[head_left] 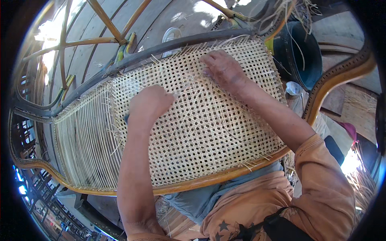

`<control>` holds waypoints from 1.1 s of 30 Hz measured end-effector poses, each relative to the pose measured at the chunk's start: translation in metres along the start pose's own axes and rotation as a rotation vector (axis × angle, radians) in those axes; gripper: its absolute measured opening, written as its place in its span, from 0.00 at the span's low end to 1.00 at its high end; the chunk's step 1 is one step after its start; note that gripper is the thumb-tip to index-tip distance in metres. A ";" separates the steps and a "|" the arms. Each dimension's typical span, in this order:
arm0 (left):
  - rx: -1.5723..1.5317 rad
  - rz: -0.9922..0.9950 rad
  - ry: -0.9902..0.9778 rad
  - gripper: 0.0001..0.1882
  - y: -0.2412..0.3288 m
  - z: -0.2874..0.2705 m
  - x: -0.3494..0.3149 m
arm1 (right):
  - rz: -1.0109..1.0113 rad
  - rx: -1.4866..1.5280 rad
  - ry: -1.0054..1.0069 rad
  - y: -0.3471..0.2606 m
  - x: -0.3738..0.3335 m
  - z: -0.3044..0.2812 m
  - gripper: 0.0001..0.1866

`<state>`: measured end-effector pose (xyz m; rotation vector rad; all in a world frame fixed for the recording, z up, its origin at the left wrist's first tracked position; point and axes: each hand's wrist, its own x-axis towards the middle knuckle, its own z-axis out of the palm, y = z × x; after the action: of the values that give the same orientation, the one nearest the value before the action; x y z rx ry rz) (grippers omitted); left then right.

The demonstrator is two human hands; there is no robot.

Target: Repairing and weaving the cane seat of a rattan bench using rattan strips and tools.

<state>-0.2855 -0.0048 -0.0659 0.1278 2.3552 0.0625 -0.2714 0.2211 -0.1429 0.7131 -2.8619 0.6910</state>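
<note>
A pale woven cane panel (pixel 193 132) spans a curved rattan frame (pixel 213 181) in front of me. Its middle and right are an open mesh, while the left part has only parallel strands (pixel 86 148). My left hand (pixel 149 103) is closed in a fist over the upper-left mesh. A small dark teal bit shows at its outer edge, but what the fist holds is hidden. Near the far edge, my right hand (pixel 224 69) is closed, fingertips pinched low against the weave on what looks like a thin cane strand.
Loose strand ends stick out along the panel's edges. A dark bucket (pixel 311 56) stands at the far right beside a small clear cup (pixel 292 89). Rattan poles (pixel 102 20) cross beyond the frame over plank flooring (pixel 155 16). Cane scraps (pixel 358 176) lie at the right.
</note>
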 end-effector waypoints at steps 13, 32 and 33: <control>-0.632 -0.038 0.419 0.21 0.010 0.057 -0.103 | 0.389 0.098 -0.189 -0.130 -0.154 -0.058 0.07; -0.552 0.117 0.382 0.16 0.050 0.135 -0.174 | 1.240 0.041 -0.546 -0.109 -0.404 -0.252 0.11; -0.543 0.049 0.329 0.17 0.057 0.119 -0.177 | 1.119 0.127 -0.325 -0.109 -0.399 -0.243 0.10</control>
<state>-0.0727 0.0328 -0.0210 -0.0994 2.5660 0.7912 0.1315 0.4130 0.0326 -0.9801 -3.3588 0.8907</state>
